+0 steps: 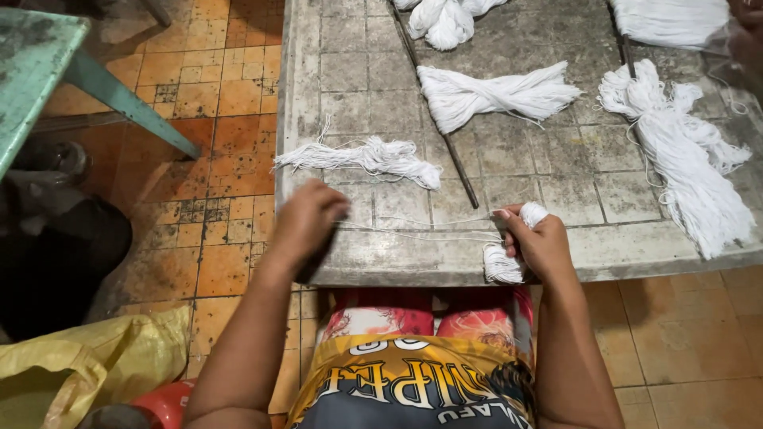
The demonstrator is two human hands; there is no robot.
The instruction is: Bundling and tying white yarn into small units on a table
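My right hand (542, 242) is closed around a small bundle of white string (502, 264) at the front edge of the tiled worktop (477, 262). Thin strands (421, 230) run from it leftward to my left hand (306, 222), whose fingers pinch the other end. Just beyond my left hand lies a loose hank of white string (369, 156). A thin dark rod (453, 151) lies diagonally across the top between the hanks.
More white string hanks lie farther back: one in the middle (497, 95), a large one at right (683, 159), others at the far edge (445, 20). A green table leg (119, 95) stands left on the orange floor. A yellow bag (87, 365) lies bottom left.
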